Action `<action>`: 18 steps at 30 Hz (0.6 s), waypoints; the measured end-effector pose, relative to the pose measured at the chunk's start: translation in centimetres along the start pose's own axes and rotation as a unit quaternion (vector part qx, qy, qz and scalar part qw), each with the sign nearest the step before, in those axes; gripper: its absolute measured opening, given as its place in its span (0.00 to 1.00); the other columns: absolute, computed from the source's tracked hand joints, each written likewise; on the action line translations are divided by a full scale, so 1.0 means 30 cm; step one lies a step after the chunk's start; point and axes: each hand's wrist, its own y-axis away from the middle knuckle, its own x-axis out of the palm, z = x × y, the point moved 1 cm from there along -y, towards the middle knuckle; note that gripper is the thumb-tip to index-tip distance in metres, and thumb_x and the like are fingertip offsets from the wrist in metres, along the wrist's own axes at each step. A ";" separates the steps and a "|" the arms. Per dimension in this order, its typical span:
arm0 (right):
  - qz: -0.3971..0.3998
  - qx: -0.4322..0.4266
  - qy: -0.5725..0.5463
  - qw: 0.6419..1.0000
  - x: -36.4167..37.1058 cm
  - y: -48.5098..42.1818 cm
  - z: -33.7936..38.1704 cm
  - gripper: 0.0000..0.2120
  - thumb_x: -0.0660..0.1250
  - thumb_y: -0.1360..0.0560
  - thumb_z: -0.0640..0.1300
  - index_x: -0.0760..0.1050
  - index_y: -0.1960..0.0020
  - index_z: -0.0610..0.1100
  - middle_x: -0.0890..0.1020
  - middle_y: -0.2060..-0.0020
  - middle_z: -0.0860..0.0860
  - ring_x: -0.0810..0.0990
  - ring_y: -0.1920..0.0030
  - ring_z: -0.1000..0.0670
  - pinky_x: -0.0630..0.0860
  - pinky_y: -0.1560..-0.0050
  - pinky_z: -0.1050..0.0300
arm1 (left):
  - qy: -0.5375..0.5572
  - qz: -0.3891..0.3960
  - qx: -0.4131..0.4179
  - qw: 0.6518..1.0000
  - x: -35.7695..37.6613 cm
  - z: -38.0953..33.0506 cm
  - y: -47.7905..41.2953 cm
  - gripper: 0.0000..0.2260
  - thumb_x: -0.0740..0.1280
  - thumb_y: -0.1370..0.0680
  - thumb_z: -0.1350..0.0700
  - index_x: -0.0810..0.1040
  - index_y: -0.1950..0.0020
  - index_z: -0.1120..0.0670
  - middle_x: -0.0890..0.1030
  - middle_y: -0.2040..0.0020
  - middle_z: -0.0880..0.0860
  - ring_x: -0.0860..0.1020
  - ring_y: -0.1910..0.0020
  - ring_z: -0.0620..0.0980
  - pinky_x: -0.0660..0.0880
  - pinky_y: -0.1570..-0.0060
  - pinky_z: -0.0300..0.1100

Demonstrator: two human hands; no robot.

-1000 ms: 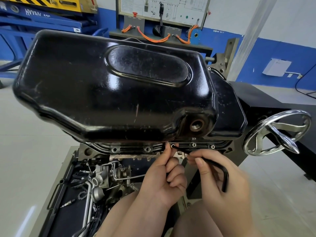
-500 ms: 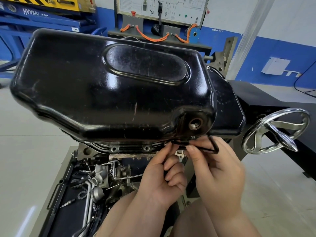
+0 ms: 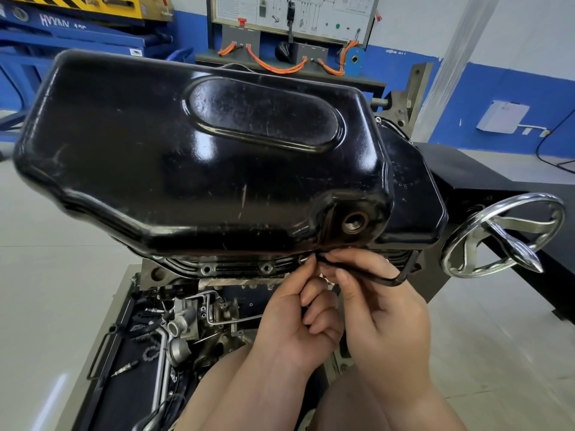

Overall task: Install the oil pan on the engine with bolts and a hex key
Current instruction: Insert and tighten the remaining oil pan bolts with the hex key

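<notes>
Head view: both hands reach up from the lower edge to the near flange of the glossy black stamped-steel oil pan. The pan sits inverted on top of the grey metal engine, with its rim seated along the block. Two small round-headed bolts stand in the flange left of the hands. A threaded drain hole lies open in the near right corner of the pan.

Left hand:
- The forearm rises from below, with the palm side turned toward the right hand.
- One finger is extended upward, and its tip touches the flange where the tool meets it.
- The remaining fingers are curled into the palm.
- Whether the thumb pinches the tool from behind cannot be told.

Right hand:
- The back of the hand faces the camera.
- The fingers are pressed together and pinch the long arm of the black L-shaped steel hex key.
- The tip of the long arm points left into the flange, just under the drain hole.
- The bend lies at the right, with the short leg pointing up.

A chromed spoked handwheel stands to the right of the pan, apart from both hands. Below the engine, a black tray holds a short length of chain and other small loose metal parts.
</notes>
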 end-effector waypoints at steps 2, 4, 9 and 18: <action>-0.003 -0.009 0.004 1.000 -0.002 0.000 0.005 0.09 0.62 0.25 0.43 0.77 0.48 0.53 0.83 0.55 0.59 0.82 0.52 0.56 0.78 0.52 0.61 | -0.002 0.003 0.001 1.000 -0.006 0.003 0.002 0.07 0.71 0.34 0.56 0.74 0.66 0.56 0.62 0.81 0.46 0.59 0.86 0.42 0.54 0.88 0.31; -0.017 -0.006 0.004 1.000 -0.002 0.000 0.008 0.08 0.63 0.25 0.43 0.78 0.50 0.54 0.83 0.56 0.60 0.82 0.53 0.58 0.78 0.52 0.62 | -0.003 0.008 -0.004 1.000 -0.011 0.004 0.003 0.07 0.72 0.34 0.56 0.74 0.64 0.56 0.62 0.80 0.46 0.59 0.86 0.42 0.54 0.88 0.32; -0.039 0.020 0.019 0.999 0.006 0.000 -0.002 0.07 0.63 0.25 0.47 0.79 0.52 0.54 0.83 0.57 0.60 0.83 0.53 0.57 0.79 0.53 0.55 | 0.007 0.017 -0.005 1.000 -0.012 -0.005 0.005 0.08 0.72 0.35 0.56 0.75 0.63 0.55 0.62 0.80 0.46 0.59 0.87 0.42 0.52 0.87 0.31; -0.065 0.014 0.004 0.998 0.031 0.002 -0.005 0.04 0.68 0.28 0.48 0.77 0.54 0.55 0.82 0.57 0.61 0.82 0.55 0.57 0.76 0.55 0.64 | 0.002 0.029 0.001 1.000 -0.014 -0.011 0.006 0.09 0.68 0.31 0.53 0.75 0.70 0.56 0.64 0.80 0.46 0.60 0.86 0.42 0.52 0.86 0.31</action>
